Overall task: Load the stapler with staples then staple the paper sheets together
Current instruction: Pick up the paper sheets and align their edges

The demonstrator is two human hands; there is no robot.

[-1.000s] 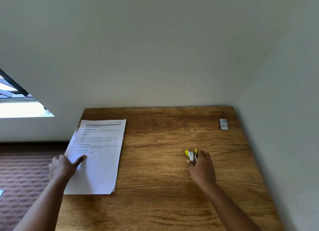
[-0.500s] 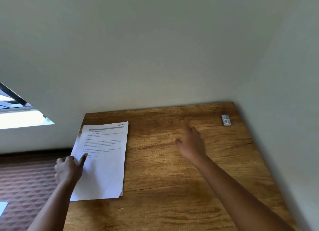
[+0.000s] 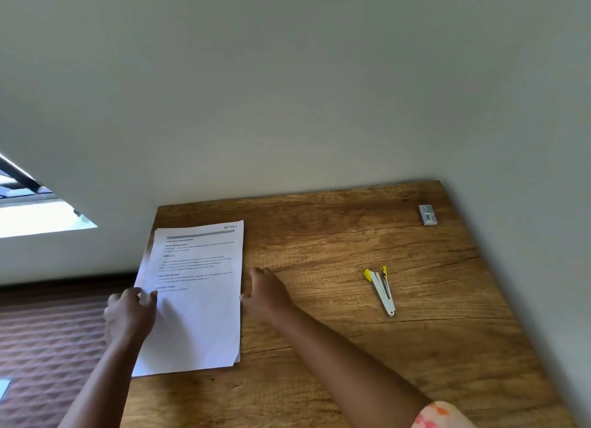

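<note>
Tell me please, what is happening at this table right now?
A person has both hands at the paper sheets: the left hand rests on their left edge, the right hand touches their right edge. The stapler lies open on the wooden table, untouched. A small staple box sits at the far right corner.
</note>
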